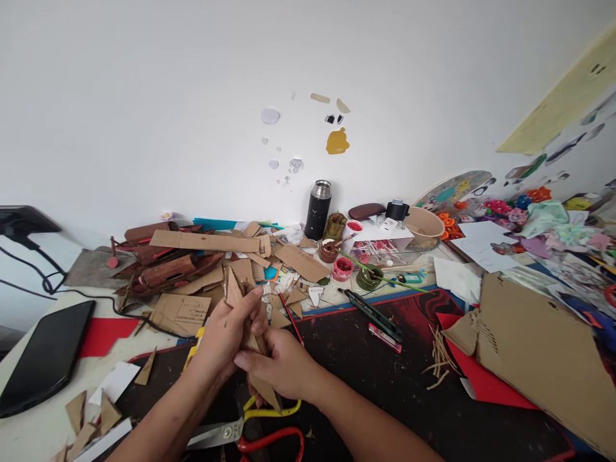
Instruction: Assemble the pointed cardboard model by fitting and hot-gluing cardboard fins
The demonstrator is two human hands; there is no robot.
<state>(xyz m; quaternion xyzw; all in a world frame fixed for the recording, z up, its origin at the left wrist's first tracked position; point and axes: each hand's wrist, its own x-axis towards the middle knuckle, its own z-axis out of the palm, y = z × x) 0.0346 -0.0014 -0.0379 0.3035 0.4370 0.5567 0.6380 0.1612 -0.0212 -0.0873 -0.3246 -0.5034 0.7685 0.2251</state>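
Observation:
A long, narrow cardboard piece [254,341] with pointed ends slants between my two hands over the dark mat. My left hand [240,314] is closed around its upper part, fingers curled over the edge. Lower down, my right hand [279,362] grips it with the thumb lying across the cardboard. Fingers partly cover the piece, so its full shape is hidden. Just below my hands lie scissors [228,433] with yellow and red handles, blades pointing left. A red pencil-like stick [291,319] rests behind my right hand.
Cardboard scraps [301,262] and brown model boats [168,273] crowd the back left. Behind stand a black thermos [318,212] and open paint jars [342,269]. A utility knife [370,314] lies on the mat. Right is a large cardboard sheet [543,353]; left, a black phone or tablet [45,359].

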